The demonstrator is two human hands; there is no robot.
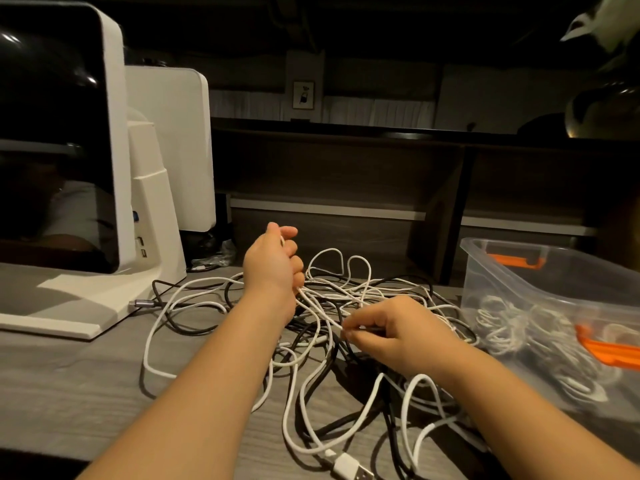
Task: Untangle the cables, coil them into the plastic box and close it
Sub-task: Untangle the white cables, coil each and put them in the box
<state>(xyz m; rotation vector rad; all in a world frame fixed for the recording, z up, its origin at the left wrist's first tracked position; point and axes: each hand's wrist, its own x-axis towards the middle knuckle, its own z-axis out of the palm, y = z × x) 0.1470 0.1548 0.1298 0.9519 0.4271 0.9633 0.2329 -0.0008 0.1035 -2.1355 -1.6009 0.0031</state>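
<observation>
A tangle of white and black cables [346,344] lies spread over the grey table in front of me. My left hand [273,261] is raised a little above the heap, its fingers curled round a white cable that runs down to my right hand. My right hand [391,334] pinches that same white cable between thumb and fingertips, low over the heap. A white USB plug [349,467] lies at the near edge. The clear plastic box [512,292] stands open at the right, with several coiled white cables [519,327] inside and orange latches [606,351] on its ends.
A white point-of-sale terminal [114,168] with a dark screen stands on its base at the left. A grey-tipped plug [140,303] lies beside that base. Dark wooden shelving [346,174] runs behind the table.
</observation>
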